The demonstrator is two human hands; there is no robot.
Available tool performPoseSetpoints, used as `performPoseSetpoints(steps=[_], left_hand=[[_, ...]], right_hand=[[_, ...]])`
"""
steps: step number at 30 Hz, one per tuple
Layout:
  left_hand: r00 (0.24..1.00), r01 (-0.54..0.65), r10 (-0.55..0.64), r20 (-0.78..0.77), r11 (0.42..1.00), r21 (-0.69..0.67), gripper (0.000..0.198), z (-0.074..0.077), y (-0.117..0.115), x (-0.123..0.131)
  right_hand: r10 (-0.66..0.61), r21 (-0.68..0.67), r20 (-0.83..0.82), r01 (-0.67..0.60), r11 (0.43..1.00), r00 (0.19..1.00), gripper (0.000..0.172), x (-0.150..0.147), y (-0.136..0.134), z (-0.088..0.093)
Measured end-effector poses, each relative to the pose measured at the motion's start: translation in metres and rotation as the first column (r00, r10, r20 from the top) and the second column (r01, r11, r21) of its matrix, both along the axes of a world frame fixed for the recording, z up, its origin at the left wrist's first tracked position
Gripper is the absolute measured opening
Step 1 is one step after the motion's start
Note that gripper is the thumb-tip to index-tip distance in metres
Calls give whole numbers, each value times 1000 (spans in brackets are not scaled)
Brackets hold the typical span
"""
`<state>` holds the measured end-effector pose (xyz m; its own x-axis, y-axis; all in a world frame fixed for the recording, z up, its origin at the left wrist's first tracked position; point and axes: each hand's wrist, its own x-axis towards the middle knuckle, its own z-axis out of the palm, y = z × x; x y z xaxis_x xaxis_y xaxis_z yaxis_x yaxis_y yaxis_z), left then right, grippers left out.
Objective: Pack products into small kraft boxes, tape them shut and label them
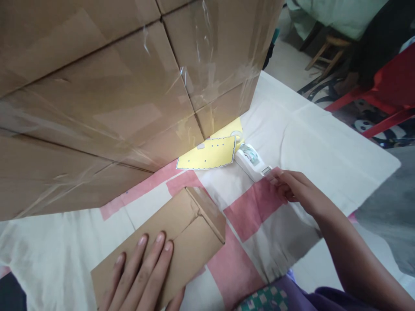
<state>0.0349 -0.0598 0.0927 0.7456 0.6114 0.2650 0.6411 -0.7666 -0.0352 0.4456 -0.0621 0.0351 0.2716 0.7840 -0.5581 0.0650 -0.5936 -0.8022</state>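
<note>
A small brown cardboard box (191,246) lies at a slant on the cloth, with a strip of clear tape over its far end. My left hand (142,272) rests on its top, fingers stretched out flat and slightly apart. At the cutter end of a white tape dispenser (251,162), my right hand (292,185) is closed in a pinch on the end of the clear tape (275,176). Its lower fingers are curled. Beside the dispenser is a yellow paper piece (210,153) with a scalloped outline.
A tall stack of taped cardboard cartons (129,108) stands along the left and far side, close behind the small box. Pink and white checked cloth (253,209) covers the surface. Beyond its right edge are a red chair (389,82) and a wooden stool (330,54).
</note>
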Motion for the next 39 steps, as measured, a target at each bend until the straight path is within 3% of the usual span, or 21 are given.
performPoseSetpoints(steps=[4, 11, 19, 22, 24, 26, 28, 32, 36, 39], left_hand=[[1000, -15, 16, 14, 999, -31, 81, 2, -2, 3], [999, -41, 40, -2, 999, -37, 78, 5, -3, 5], [997, -77, 78, 9, 995, -63, 73, 8, -6, 11], [995, -95, 95, 5, 993, -72, 71, 10, -8, 14], [995, -101, 102, 5, 990, -95, 68, 13, -8, 16], [993, -107, 114, 36, 982, -155, 65, 19, -8, 15], [983, -109, 141, 115, 963, -248, 59, 26, -9, 14], [898, -60, 234, 373, 904, -424, 49, 44, -12, 11], [700, -36, 298, 649, 922, -384, 37, 54, -16, 16], [654, -80, 286, 700, 947, -312, 19, 56, -16, 21]], right_hand=[[-21, 30, -151, 26, 999, 988, 45, -1, 5, -6], [-16, 157, -110, 34, 987, 994, 35, -3, 9, -15], [64, 220, 238, -118, 968, 969, 36, -2, 0, -30], [95, 221, 220, -144, 965, 971, 45, -15, -6, -18], [179, 251, 161, -216, 944, 971, 47, -35, -10, 3], [315, 310, 108, -333, 890, 943, 40, -62, -13, 35], [470, 369, 112, -476, 799, 875, 32, -91, -14, 72], [668, 477, 284, -705, 524, 688, 21, -140, -5, 129], [726, 493, 446, -821, 288, 523, 27, -171, 11, 146], [702, 479, 532, -852, 211, 473, 28, -182, 14, 143]])
